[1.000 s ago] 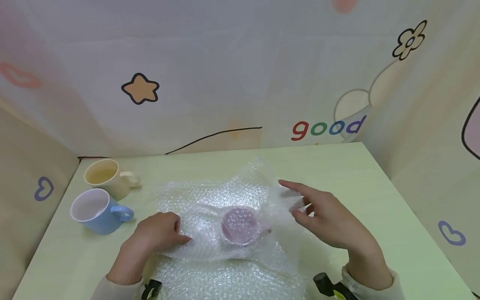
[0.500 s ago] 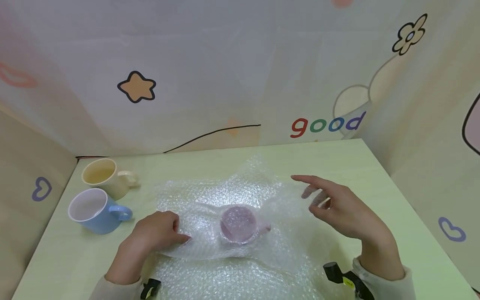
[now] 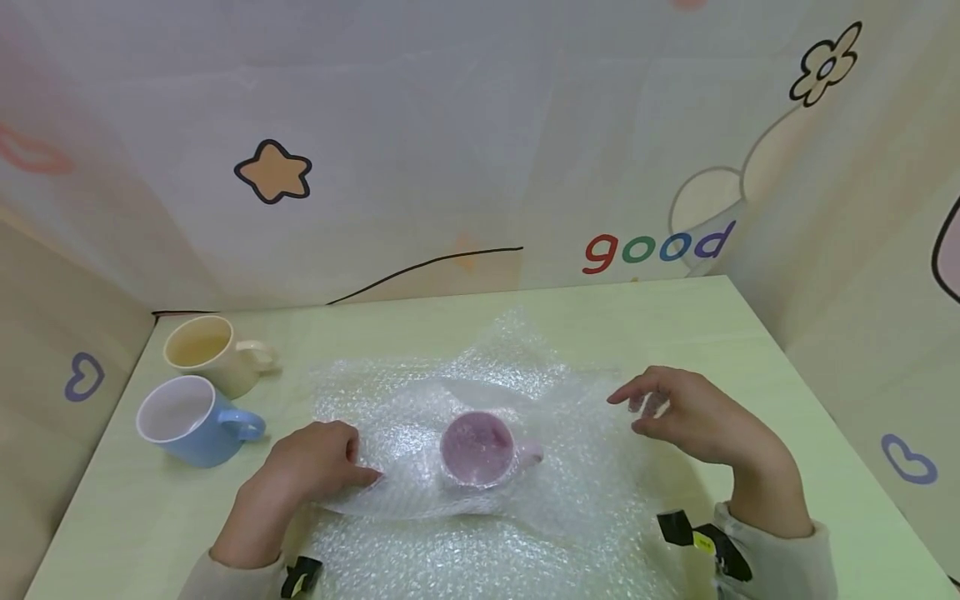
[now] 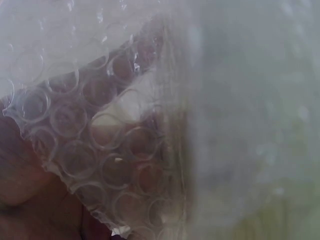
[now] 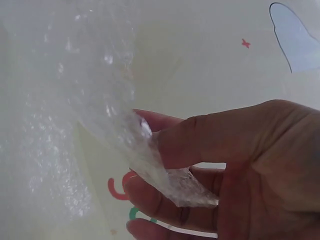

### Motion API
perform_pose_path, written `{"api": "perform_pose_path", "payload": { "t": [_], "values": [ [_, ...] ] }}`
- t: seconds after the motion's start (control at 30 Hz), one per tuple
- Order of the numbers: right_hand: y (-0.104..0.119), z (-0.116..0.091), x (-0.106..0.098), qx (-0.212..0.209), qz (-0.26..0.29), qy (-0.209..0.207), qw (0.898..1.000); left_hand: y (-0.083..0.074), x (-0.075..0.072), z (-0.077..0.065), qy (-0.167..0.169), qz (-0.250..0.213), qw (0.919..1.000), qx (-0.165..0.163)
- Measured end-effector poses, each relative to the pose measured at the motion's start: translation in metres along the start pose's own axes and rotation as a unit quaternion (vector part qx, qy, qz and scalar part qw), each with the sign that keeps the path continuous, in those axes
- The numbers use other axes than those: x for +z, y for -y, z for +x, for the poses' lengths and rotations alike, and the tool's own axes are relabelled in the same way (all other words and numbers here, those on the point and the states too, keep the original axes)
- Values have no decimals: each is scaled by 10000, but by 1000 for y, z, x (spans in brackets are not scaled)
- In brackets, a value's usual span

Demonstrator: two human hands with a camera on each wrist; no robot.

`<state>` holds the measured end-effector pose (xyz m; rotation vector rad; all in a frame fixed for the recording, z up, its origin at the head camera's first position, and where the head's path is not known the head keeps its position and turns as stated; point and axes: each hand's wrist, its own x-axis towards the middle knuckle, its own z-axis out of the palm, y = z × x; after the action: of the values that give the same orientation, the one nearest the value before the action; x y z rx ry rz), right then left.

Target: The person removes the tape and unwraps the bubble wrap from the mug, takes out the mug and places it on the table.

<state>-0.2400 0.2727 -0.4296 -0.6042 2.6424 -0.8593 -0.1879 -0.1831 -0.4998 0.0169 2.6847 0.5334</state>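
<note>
A pink mug (image 3: 477,448) stands in the middle of a sheet of bubble wrap (image 3: 480,558), its handle toward the right. Layers of wrap surround the mug. My left hand (image 3: 315,458) grips the folded wrap's left edge; seen from the left wrist, clear bubble wrap (image 4: 75,120) hangs in front of the fingers and partly hides them. At the right, my right hand (image 3: 697,417) holds the sheet's edge. The right wrist view has this right hand (image 5: 245,155) pinching the bubble wrap (image 5: 100,65) between thumb and fingers.
Left of the wrap, on the pale table (image 3: 757,417), are a blue mug (image 3: 198,429) and a cream mug (image 3: 213,358), handles toward the right. A printed cloth backdrop (image 3: 420,150) rises along the back and both sides.
My right hand has moved rightward and drawn the wrap with it. The pink mug's mouth shows more clearly, with less wrap over it. My left hand stays in place.
</note>
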Motion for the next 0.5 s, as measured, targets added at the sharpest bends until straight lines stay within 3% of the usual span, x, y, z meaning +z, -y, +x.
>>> {"api": "perform_pose_path", "payload": {
  "t": [0.5],
  "values": [
    [-20, 13, 8, 495, 293, 389, 9976, -1, -1, 0, 89, -44, 9999, -59]
  ]
}}
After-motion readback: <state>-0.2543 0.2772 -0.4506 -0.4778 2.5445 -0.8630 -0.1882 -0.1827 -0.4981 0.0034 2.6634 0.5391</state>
